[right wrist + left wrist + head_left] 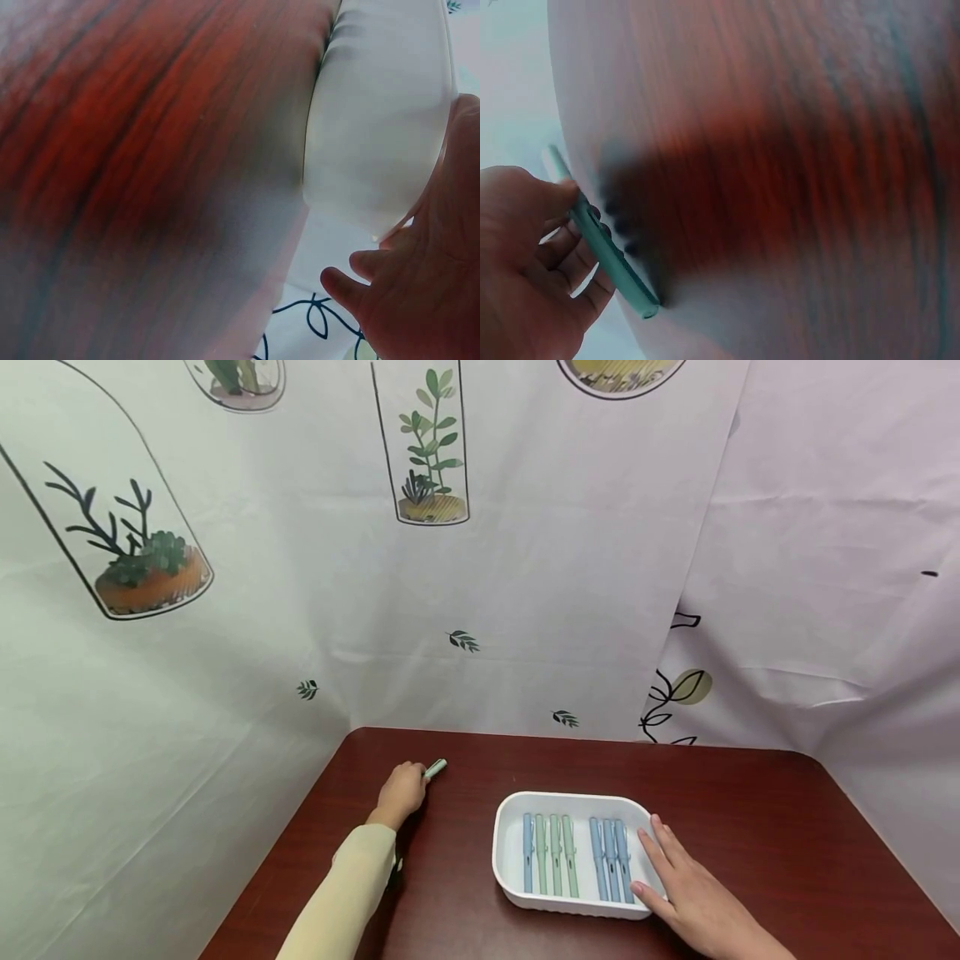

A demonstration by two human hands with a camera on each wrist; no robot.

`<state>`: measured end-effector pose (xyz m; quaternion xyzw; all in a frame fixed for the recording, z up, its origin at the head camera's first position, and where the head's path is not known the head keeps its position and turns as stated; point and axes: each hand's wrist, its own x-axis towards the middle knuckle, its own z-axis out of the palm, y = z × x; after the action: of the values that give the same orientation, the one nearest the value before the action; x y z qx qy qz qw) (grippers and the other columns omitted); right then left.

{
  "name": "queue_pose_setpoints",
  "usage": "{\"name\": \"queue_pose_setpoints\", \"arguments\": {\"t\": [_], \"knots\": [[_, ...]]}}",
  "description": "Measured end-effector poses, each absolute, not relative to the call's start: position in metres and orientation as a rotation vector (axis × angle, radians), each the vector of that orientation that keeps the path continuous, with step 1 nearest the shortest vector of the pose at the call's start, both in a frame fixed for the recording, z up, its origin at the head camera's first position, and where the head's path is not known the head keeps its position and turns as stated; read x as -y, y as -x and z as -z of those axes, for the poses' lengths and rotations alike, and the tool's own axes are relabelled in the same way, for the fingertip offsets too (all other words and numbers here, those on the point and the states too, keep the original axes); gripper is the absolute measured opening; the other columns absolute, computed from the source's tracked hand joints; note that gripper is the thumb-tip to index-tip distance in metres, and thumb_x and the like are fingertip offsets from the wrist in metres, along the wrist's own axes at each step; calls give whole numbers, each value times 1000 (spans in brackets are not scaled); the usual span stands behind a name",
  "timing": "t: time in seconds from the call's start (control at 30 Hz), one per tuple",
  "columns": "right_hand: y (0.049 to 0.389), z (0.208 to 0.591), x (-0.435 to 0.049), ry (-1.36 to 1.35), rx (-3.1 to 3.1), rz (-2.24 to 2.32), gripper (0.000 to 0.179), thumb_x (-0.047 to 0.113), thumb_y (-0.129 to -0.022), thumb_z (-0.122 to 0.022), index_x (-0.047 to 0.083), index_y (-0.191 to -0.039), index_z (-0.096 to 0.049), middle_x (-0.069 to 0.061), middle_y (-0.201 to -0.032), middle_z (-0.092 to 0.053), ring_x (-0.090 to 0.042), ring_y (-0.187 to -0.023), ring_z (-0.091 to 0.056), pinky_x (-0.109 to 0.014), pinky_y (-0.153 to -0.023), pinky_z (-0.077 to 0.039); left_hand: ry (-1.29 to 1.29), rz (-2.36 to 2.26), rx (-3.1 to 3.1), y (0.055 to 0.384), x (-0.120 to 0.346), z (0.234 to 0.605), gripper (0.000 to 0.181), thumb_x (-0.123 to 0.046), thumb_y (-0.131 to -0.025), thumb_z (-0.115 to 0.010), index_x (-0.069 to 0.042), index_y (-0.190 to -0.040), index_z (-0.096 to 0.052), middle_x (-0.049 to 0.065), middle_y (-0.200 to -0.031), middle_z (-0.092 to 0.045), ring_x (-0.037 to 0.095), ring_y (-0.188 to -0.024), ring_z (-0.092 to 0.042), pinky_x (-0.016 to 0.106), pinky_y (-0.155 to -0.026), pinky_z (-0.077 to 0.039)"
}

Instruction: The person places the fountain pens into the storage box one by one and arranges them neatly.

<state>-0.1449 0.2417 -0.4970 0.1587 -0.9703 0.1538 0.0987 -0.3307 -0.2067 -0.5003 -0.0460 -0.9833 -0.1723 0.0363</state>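
My left hand pinches a light green pen near the table's back left. In the left wrist view, the thumb and fingers grip the green pen along its barrel, and its lower end meets the tabletop or comes very close to it. My right hand lies with fingers spread over the right rim of a white tray. Inside the tray, a blue pen and three green pens stand in a left group, with three blue pens at the right.
A dark red wooden table bears everything, its back edge against a white printed cloth. The cloth also hangs along the left and right sides. In the right wrist view, the tray's outer wall rises beside the right hand.
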Motion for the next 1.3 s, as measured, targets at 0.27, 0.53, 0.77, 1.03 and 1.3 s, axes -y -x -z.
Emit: {"name": "queue_pose_setpoints", "arguments": {"t": [0.27,0.53,0.77,1.03,1.3], "knots": [[145,499,-244,-486,2835,-403,77,55,-95,-63,10,-154,-44,-15,-164,-30,-36,-143,-40,-50,-101,-47,122,598,3020,326,201,488,21,-2,-102,-49,10,-114,-60,18,-95,-61,32,-89,-62,46,-80,-54],[144,498,-242,-486,2851,-420,77,56,-96,-62,10,-154,-43,-16,-164,-30,-38,-144,-39,-50,-103,-47,18,881,2994,320,204,486,38,-7,-101,-49,11,-135,-46,22,-105,-66,29,-86,-65,44,-74,-53],[144,498,-243,-496,2811,-394,75,55,-95,-63,10,-153,-45,-13,-164,-30,-38,-143,-41,-40,-104,-44,17,907,3009,312,205,481,37,-9,-98,-58,7,-131,-55,18,-104,-67,25,-82,-63,40,-68,-53],[146,496,-245,-503,2836,-447,75,53,-96,-63,9,-154,-44,-17,-163,-30,-41,-144,-38,-53,-103,-46,26,1044,2964,303,202,470,36,-8,-98,-58,7,-130,-58,15,-101,-70,21,-76,-64,35,-65,-54],[145,494,-246,-514,2844,-468,76,53,-96,-63,8,-154,-42,-18,-163,-30,-40,-145,-37,-54,-103,-46,30,1239,2858,290,197,463,35,-10,-96,-59,4,-128,-64,11,-98,-71,19,-78,-66,34,-67,-55]]}}
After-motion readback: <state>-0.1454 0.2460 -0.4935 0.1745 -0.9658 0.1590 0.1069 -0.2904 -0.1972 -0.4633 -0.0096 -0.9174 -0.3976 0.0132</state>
